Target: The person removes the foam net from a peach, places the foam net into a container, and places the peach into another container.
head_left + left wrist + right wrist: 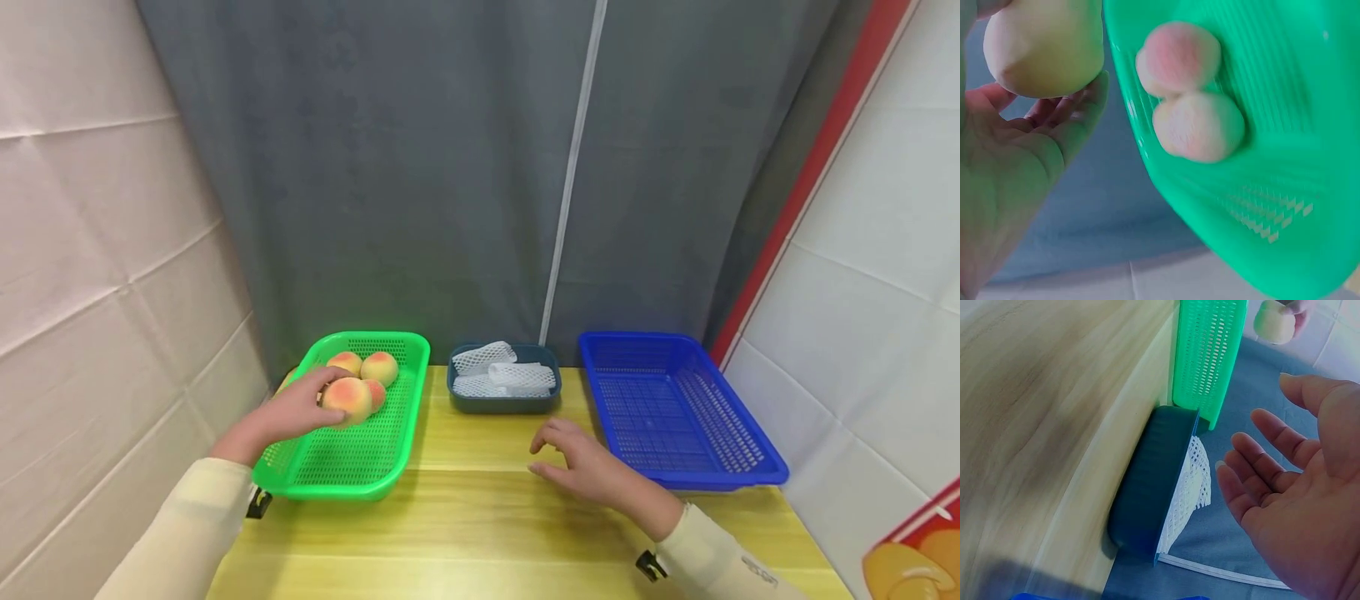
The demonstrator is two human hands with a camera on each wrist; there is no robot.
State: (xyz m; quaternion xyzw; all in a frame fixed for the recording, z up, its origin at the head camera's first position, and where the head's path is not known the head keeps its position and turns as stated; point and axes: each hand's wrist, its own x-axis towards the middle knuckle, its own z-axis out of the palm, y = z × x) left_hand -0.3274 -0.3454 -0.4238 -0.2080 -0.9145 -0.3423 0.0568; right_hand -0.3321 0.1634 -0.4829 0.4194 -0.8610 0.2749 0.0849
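Observation:
My left hand [300, 406] grips a peach [347, 400] above the green basket [415, 400], thumb on the near side and fingers behind. In the left wrist view the held peach [1047, 50] is raised clear of the basket. Several other peaches [379, 367] lie at the basket's far end, one partly hidden behind the held peach. My right hand [581, 461] hovers over the table with its fingers loosely bent and nothing in them. Nearest to it is a small dark tub [504, 406] of white foam net sleeves [521, 375]. The right wrist view shows that palm [1310, 506] bare.
A blue basket [678, 479] stands at the right of the wooden table [465, 517]. Behind the table hangs a grey curtain [420, 183], with pale walls on both sides. The dark tub stands between the two baskets, at the back edge.

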